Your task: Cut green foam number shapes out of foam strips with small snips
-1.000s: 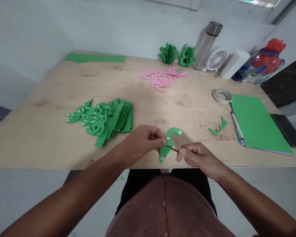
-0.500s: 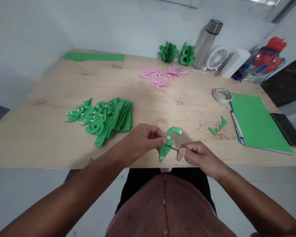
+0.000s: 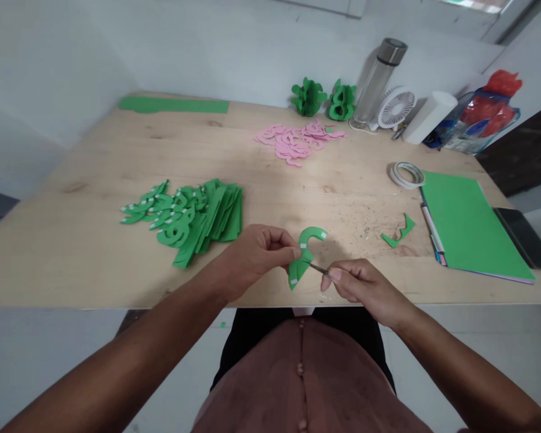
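My left hand (image 3: 270, 249) pinches a curved green paper cutout (image 3: 309, 236) by its middle, just above the table's front edge. The cutout has a hooked upper end, a pointed lower end and several small white squares on its face. In my right hand (image 3: 358, 281) is a thin, dark, pointed tool (image 3: 318, 268), too small to name surely. Its tip touches or lies right over the cutout beside my left fingertips. To the left, a pile of green cutouts (image 3: 174, 210) with white squares lies against a stack of green paper strips (image 3: 219, 216).
Pink paper cutouts (image 3: 293, 143) lie farther back, before two green paper ornaments (image 3: 309, 97). A tall bottle (image 3: 379, 84) and small fan (image 3: 397, 108) stand by the wall. At right are tape rolls (image 3: 407, 175), a green scrap (image 3: 398, 231), green sheets (image 3: 475, 225) and pens (image 3: 433, 231).
The cutout has shifted slightly left and up with my left hand and turned a little. The tool still points at its middle, with more of its shaft showing.
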`<move>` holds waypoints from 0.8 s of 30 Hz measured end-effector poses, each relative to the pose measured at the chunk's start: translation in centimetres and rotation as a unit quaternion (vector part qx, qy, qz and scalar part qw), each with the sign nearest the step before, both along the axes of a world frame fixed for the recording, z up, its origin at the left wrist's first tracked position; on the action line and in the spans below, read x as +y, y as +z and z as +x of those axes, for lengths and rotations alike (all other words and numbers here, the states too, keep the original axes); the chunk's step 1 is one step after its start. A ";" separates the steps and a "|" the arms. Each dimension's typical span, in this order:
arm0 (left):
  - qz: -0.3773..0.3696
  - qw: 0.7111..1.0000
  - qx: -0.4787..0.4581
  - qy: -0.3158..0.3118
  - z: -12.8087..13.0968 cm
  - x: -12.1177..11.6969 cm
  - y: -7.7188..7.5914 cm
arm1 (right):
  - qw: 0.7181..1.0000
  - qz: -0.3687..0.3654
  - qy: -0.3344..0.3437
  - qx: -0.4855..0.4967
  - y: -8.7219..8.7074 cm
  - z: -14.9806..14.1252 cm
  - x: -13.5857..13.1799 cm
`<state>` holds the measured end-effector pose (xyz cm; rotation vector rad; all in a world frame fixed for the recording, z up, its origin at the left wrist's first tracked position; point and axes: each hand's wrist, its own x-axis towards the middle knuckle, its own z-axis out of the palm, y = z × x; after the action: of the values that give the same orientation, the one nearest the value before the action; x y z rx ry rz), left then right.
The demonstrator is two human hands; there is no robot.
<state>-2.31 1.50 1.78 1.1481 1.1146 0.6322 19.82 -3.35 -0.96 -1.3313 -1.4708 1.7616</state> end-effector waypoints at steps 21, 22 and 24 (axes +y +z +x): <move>0.067 0.958 -0.124 0.251 0.8 -2.5 -2.5 | 0.973 0.168 -0.139 -0.072 -1.9 -3.7 -3.1; 0.065 0.956 -0.132 0.254 0.8 -2.5 -2.5 | 0.972 0.174 -0.140 -0.075 -1.9 -3.8 -3.1; 0.062 0.954 -0.142 0.256 0.9 -2.6 -2.5 | 0.970 0.182 -0.142 -0.078 -1.9 -4.0 -3.0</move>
<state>-1.41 -1.06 -0.69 0.8325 1.1373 1.2456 15.83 -6.38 -2.83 -1.4205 -1.5089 1.1653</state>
